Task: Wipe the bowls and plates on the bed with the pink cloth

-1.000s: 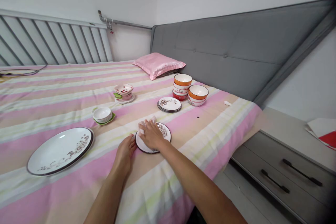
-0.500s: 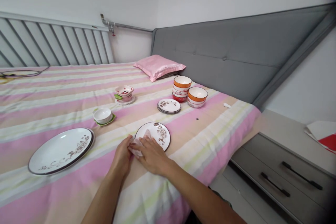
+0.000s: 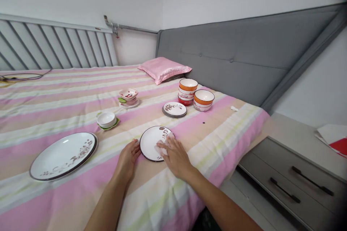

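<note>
A round white plate point(image 3: 150, 140) with a dark rim and a brown flower pattern lies on the striped bedspread. At its left edge, my left hand point(image 3: 129, 158) steadies the rim with curled fingers. My right hand point(image 3: 176, 157) is over the plate's right side, pressing a thin white tissue point(image 3: 162, 146) against its surface. Part of the flower pattern is hidden under the tissue and fingers. Just beyond this plate sits a short stack of smaller patterned plates point(image 3: 175, 109).
Large oval plates point(image 3: 61, 155) lie at the left. Behind them are small white dishes point(image 3: 106, 118) on a green leaf-shaped dish and a stack of pink dishes point(image 3: 128, 95). Two bowl stacks point(image 3: 188, 90) stand near the headboard point(image 3: 217, 54). A grey drawer cabinet point(image 3: 292, 173) is at the right.
My right hand has slid right across the plate with the tissue, away from my left hand. My left hand stays at the plate's left edge. More of the plate's left side shows.
</note>
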`<state>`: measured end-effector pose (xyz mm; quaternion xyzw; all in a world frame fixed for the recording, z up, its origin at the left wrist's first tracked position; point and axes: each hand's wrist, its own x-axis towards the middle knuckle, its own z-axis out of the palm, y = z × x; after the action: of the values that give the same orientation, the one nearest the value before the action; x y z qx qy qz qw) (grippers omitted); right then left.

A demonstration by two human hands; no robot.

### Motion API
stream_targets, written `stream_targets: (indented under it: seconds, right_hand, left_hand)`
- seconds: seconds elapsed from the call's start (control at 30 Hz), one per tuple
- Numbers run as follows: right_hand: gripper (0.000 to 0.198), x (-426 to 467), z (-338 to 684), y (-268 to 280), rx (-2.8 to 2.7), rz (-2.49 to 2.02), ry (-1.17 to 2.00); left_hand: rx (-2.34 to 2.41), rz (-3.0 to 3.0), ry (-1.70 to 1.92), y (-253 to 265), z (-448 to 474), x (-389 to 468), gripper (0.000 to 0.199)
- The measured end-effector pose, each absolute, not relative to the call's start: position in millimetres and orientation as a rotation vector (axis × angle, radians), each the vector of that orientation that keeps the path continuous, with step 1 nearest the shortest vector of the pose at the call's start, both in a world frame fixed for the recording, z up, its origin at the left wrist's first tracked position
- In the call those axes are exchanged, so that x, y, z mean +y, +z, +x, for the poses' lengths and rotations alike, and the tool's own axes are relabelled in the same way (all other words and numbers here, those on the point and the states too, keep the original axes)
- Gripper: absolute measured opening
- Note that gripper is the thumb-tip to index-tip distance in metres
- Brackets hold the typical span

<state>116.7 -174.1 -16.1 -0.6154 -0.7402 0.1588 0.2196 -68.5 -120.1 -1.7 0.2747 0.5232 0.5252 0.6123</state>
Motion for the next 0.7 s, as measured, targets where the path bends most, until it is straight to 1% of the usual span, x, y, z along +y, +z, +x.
stream_targets:
  seconds: [0.17, 0.4, 0.7]
  right_hand:
    - [0.041, -146, 125, -26, -1.951, -1.743, 0.437]
    - [0.041, -109, 124, -40, -1.883, -1.620, 0.451]
    - [0.045, -104, 122, -44, -1.664, -1.492, 0.454]
  left_hand:
    - [1.204, 0.665, 1.197, -2, -68, -120, 0.017]
    - [1.150, 0.781, 1.116, -5, -70, -123, 0.022]
    - [1.312, 0.898, 0.940, 2, -61, -130, 0.032]
